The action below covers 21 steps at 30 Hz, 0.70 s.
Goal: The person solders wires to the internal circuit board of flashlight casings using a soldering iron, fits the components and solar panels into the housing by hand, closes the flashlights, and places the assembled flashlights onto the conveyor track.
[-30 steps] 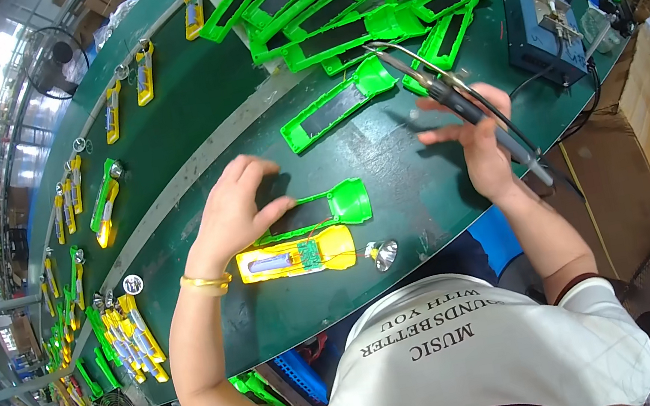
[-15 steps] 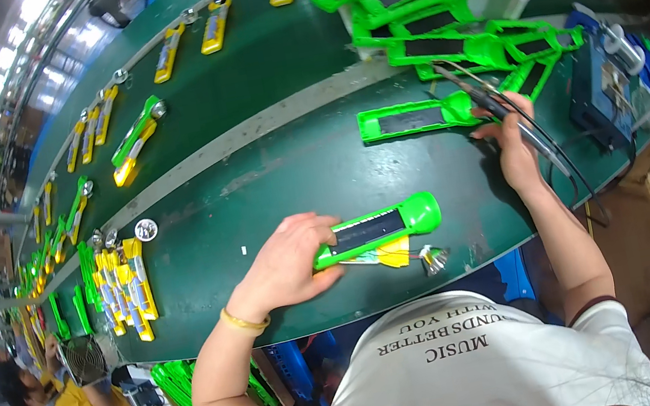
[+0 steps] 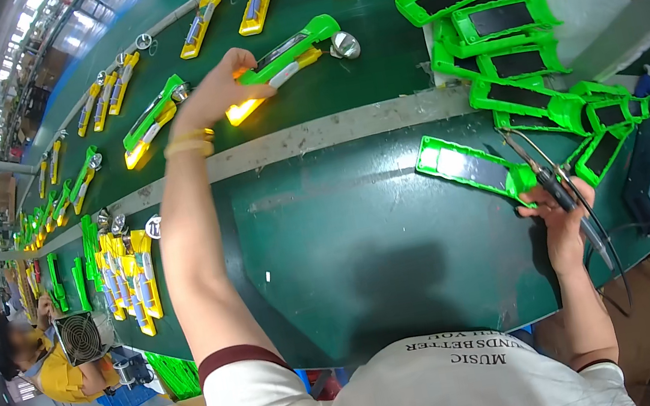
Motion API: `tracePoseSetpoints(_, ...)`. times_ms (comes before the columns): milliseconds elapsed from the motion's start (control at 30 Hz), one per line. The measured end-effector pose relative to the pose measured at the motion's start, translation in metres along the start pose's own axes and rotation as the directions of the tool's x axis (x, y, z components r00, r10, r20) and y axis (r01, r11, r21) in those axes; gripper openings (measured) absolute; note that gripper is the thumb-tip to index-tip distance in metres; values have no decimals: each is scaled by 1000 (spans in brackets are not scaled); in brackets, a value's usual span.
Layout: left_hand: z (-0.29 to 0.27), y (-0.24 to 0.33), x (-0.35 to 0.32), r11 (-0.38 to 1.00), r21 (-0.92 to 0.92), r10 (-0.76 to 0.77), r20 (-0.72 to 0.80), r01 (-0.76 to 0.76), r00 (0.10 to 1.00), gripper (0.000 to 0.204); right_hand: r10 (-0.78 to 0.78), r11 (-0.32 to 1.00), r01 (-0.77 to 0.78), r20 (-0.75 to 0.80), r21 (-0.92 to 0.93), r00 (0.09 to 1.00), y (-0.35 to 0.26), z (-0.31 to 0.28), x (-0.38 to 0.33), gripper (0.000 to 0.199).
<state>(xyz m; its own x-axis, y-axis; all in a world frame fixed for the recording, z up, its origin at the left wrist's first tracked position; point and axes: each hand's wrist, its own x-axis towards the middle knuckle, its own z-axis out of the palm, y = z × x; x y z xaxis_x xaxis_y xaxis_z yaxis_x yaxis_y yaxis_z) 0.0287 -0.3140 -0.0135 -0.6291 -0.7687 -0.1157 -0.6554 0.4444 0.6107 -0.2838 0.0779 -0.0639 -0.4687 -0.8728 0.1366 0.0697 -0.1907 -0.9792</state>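
Dark lettering runs upside down across my white shirt (image 3: pixel 473 403), partly cut off by its folds; I can make out no writing on the cases. My left hand (image 3: pixel 223 95) grasps one green case (image 3: pixel 289 51) by its left end, thumb on one side and fingers on the other. It lies over one yellow case (image 3: pixel 246 111), bright at its lower end, on the belt (image 3: pixel 382 80) beyond the worktop's (image 3: pixel 304 233) far edge. One reflector (image 3: pixel 346 44) sits just beside its right end. My fingers hide part of both cases.

My right hand (image 3: pixel 561 209) clasps one iron (image 3: pixel 555 184) near the worktop's right edge. Its fingertips meet the end of a loose case (image 3: pixel 466 165); I cannot tell whether they grip it.

Toward the worktop's far right corner I count about eight cases in a pile (image 3: pixel 519 95), though overlaps make that uncertain. One blue station (image 3: pixel 643 182) stands at the right edge. Four yellow units (image 3: pixel 259 4) line the belt's far edge above my left hand, the rightmost two close to the picture's top. The yellow stack (image 3: pixel 129 277) at the worktop's left end overlaps too much to count.
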Motion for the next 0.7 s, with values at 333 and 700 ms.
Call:
tracePoseSetpoints(333,-2,-30,154,776,480,-220,-402,409,889,66,59,998,-60,-59,-13,997,-10,6,0,60)
tracePoseSetpoints(700,34,88,-100,907,-421,44,115,9,992,62,80,996,-83,94,31,992,-7,6,-6,53)
